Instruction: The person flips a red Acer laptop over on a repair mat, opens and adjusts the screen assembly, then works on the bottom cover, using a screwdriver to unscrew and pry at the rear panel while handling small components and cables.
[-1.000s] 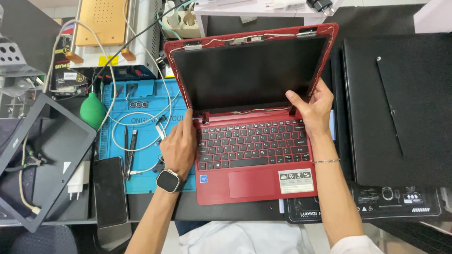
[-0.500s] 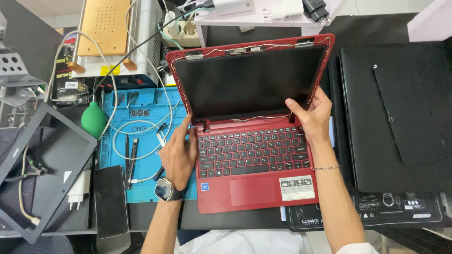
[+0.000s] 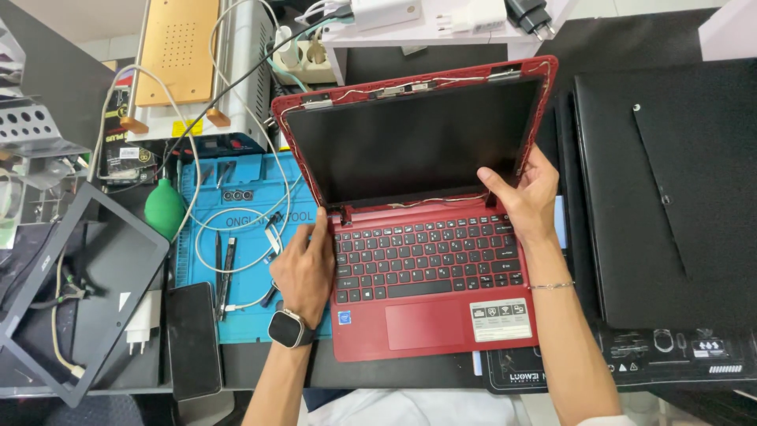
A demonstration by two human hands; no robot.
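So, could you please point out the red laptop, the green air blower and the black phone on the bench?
red laptop (image 3: 418, 323), head view, on the palm rest by the touchpad.
green air blower (image 3: 164, 210), head view, on its round bulb.
black phone (image 3: 193, 339), head view, middle of its dark screen.

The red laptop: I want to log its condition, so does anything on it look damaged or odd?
Yes. The red laptop has no screen bezel: thin wires and metal brackets lie bare along the lid's rim.
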